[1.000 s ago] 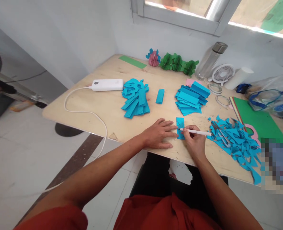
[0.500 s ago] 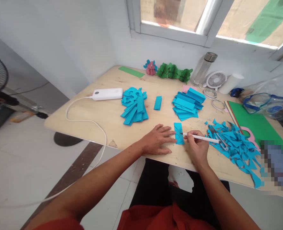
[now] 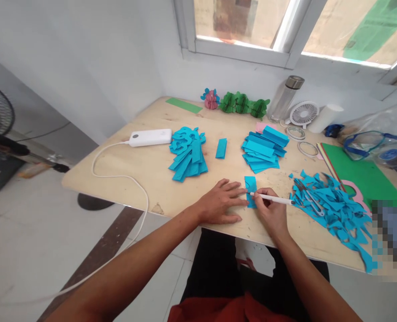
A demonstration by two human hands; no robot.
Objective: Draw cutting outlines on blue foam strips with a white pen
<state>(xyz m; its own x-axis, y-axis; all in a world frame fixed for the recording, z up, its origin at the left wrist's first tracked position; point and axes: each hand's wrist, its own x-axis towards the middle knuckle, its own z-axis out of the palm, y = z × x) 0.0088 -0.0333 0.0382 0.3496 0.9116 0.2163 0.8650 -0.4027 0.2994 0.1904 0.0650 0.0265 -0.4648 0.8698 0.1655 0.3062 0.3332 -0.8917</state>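
A small blue paper strip [image 3: 250, 184] with a dark curved line on it lies near the table's front edge. My left hand [image 3: 220, 202] rests flat with fingers spread, its fingertips at the strip's left edge. My right hand [image 3: 271, 213] is closed around a white pen [image 3: 275, 198], whose tip is over the strip. Behind lies a pile of folded blue strips [image 3: 260, 147]. A single folded blue piece [image 3: 221, 148] is further left, beside a heap of blue strips and curly cutouts [image 3: 188, 154].
Blue scraps [image 3: 341, 210] with scissors among them spread at right, by green sheets [image 3: 362, 172] and a pink ring-shaped thing [image 3: 352, 190]. A white power bank [image 3: 150, 137] with a cable lies left. Green paper shapes [image 3: 241, 103], a bottle [image 3: 286, 99] and a small fan [image 3: 304, 114] stand behind.
My right hand and the pen have moved left across the strip, covering more of its lower part. My left hand stays on the table. The whole view has shifted slightly.
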